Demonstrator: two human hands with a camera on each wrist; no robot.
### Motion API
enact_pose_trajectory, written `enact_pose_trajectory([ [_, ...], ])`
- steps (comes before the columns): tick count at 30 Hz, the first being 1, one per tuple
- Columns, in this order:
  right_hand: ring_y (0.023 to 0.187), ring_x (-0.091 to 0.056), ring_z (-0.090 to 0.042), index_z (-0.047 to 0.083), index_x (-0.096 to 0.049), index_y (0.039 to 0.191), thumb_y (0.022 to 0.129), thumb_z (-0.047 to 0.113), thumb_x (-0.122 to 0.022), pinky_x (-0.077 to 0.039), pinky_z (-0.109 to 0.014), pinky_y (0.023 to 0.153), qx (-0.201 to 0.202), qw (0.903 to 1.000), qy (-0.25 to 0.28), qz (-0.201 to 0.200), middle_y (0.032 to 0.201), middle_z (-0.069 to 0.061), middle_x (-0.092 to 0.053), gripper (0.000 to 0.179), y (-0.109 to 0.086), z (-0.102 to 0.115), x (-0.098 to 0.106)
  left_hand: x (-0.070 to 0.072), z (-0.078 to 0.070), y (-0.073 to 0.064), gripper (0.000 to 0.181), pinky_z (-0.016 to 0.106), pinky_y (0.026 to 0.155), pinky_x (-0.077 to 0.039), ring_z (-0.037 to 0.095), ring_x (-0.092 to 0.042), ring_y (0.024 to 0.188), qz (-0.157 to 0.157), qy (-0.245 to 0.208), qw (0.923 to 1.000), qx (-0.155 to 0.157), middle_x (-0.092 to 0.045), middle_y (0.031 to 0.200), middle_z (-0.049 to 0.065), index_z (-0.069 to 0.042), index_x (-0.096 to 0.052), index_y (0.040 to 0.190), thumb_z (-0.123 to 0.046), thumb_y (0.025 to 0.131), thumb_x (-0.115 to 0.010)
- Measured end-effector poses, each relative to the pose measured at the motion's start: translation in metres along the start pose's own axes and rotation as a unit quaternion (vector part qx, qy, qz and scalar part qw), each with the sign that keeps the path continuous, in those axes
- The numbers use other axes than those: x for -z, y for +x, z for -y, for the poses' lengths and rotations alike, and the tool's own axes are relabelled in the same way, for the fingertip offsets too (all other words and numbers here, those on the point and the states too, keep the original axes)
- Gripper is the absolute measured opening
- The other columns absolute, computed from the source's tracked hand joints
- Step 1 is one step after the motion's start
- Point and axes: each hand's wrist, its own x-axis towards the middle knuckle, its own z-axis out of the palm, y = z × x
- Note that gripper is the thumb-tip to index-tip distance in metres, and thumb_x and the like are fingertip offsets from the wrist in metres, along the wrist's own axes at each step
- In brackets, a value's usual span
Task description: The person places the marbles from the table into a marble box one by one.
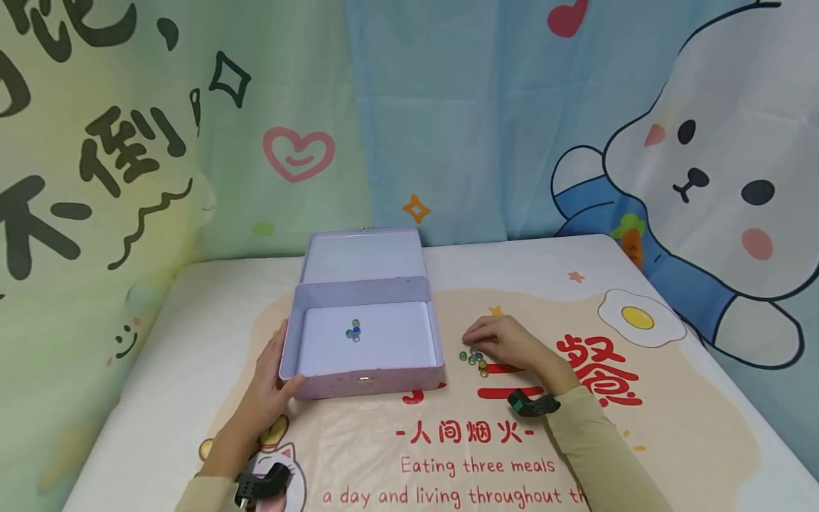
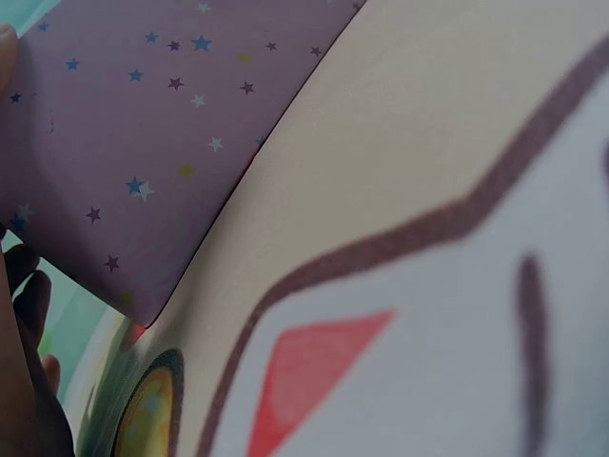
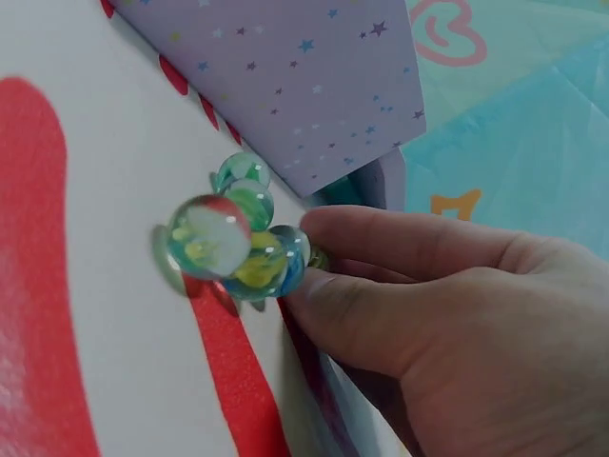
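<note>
A lilac, star-patterned box (image 1: pixel 365 385) stands with its lid (image 1: pixel 365 256) raised at the back. My left hand (image 1: pixel 265 377) holds its front left corner, thumb at the front rim and fingers along the side. Several glass marbles (image 1: pixel 354 331) lie together on the box floor. To the right of the box, more marbles (image 1: pixel 473 357) form a small cluster on the tablecloth. There my right hand (image 1: pixel 512 345) pinches a marble (image 3: pixel 321 257) between thumb and index finger. That marble is mostly hidden by the fingertips, beside clear marbles (image 3: pixel 209 236) with green, yellow and blue swirls.
A printed tablecloth (image 1: pixel 473 434) with red lettering covers the table. Behind it hangs a patterned curtain (image 1: pixel 435 121), close to the raised lid. Black wrist cameras sit on the left wrist (image 1: pixel 262 483) and right wrist (image 1: pixel 534 404).
</note>
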Motion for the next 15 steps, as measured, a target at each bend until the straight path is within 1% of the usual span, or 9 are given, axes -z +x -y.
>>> enact_pose_trajectory([
  [5,0.095,-0.064,-0.01,0.016,-0.076,0.101,0.085,0.012,-0.07,-0.053,-0.031,0.088,-0.014,0.9996,-0.017,-0.017,0.101,0.007,-0.069,0.018,0.0005,-0.0002,-0.0015,-0.0005,0.0014,-0.0006,0.09,0.071,0.105,-0.009,0.044,-0.013,0.142,-0.006,-0.009,0.9998,-0.015,-0.014,0.159,0.014,-0.021,-0.006,0.154,-0.033,0.085,-0.062],
  [10,0.093,-0.063,-0.01,0.016,-0.076,0.101,0.083,0.012,-0.073,-0.053,-0.032,0.087,-0.012,0.9989,-0.03,-0.034,0.1,0.007,-0.07,0.019,-0.0009,-0.0007,-0.002,-0.0017,0.0031,-0.0005,0.09,0.071,0.105,-0.009,0.043,-0.013,0.143,-0.009,-0.013,0.9997,-0.021,-0.015,0.159,0.013,-0.02,-0.007,0.154,-0.032,0.084,-0.063],
  [11,0.093,-0.064,-0.011,0.016,-0.076,0.1,0.082,0.012,-0.073,-0.053,-0.032,0.087,-0.01,0.9987,-0.033,-0.038,0.099,0.007,-0.07,0.019,-0.0011,-0.0014,-0.0021,-0.0018,0.0034,0.0,0.09,0.071,0.105,-0.009,0.042,-0.013,0.143,-0.009,-0.013,0.9996,-0.023,-0.015,0.159,0.012,-0.022,-0.007,0.154,-0.031,0.084,-0.063],
  [13,0.092,-0.064,-0.011,0.016,-0.076,0.1,0.082,0.012,-0.073,-0.053,-0.032,0.086,-0.007,0.9984,-0.033,-0.046,0.099,0.006,-0.07,0.019,-0.0013,-0.0029,-0.0026,-0.0013,0.0034,0.0002,0.09,0.073,0.104,-0.009,0.042,-0.013,0.143,-0.006,-0.012,0.9997,-0.02,-0.014,0.159,0.012,-0.023,-0.006,0.154,-0.031,0.084,-0.062],
  [15,0.092,-0.064,-0.01,0.016,-0.075,0.1,0.082,0.013,-0.073,-0.053,-0.032,0.086,-0.011,0.9981,-0.029,-0.053,0.099,0.006,-0.07,0.018,-0.0014,-0.0046,-0.003,-0.0008,0.0032,0.0014,0.09,0.072,0.105,-0.01,0.042,-0.013,0.143,-0.004,-0.013,0.9996,-0.026,-0.014,0.159,0.012,-0.022,-0.006,0.154,-0.031,0.085,-0.062],
])
